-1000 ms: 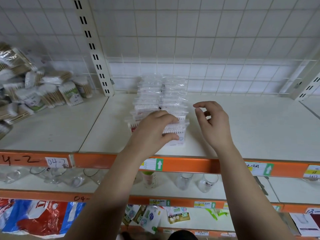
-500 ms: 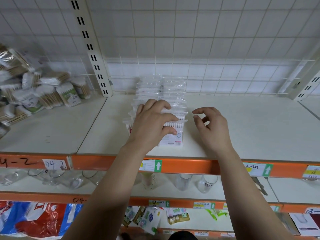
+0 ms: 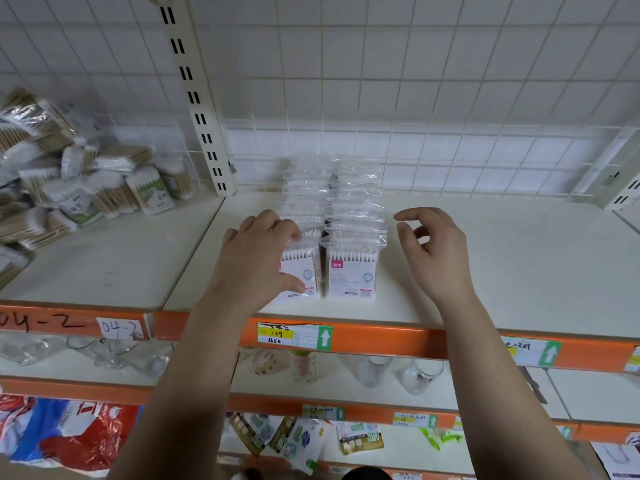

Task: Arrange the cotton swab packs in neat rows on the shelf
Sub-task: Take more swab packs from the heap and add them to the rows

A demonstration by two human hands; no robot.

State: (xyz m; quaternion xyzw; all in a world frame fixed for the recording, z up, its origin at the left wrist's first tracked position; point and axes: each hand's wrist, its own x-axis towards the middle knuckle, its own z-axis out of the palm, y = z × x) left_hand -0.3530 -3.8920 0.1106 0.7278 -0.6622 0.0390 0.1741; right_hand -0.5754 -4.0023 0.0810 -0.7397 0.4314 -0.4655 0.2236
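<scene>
**Handling (judged).** The clear plastic cotton swab packs with white tips and white printed cards (image 3: 351,275) look very light. The film seems thin, slick and crinkly, and the stick bundle inside flat and fairly stiff. They would probably topple like dominoes or slide on the smooth board if nudged. The best hold is likely a pinch across the flat faces at the card-backed lower half. A whole row could be squared by pressing on its two ends. The loose film header on top offers little purchase.

**Appearance.** The packs stand upright with their faces forward, in two rows running front to back. The rows sit side by side with a thin dark gap between them. The front pack of the left row (image 3: 301,275) sits slightly skewed; the right row looks squarer.

**Location.** The rows are at 12 o'clock from the person, on the white shelf board with orange front rail (image 3: 502,271). They run back toward the white wire grid panel (image 3: 450,98).

**Hands.**
- The left hand (image 3: 252,261) has its fingers curled over the top of the left row and its thumb on the front pack's face, gripping it.
- The right hand (image 3: 433,251) is at 3 o'clock of the rows, just beside them and not touching. Its fingers are loosely curled, thumb and forefinger apart, and it holds nothing.

**Surroundings.** At 9 o'clock, past the slotted upright, lies an unsorted heap of wooden-stick swab packs (image 3: 104,192).
</scene>
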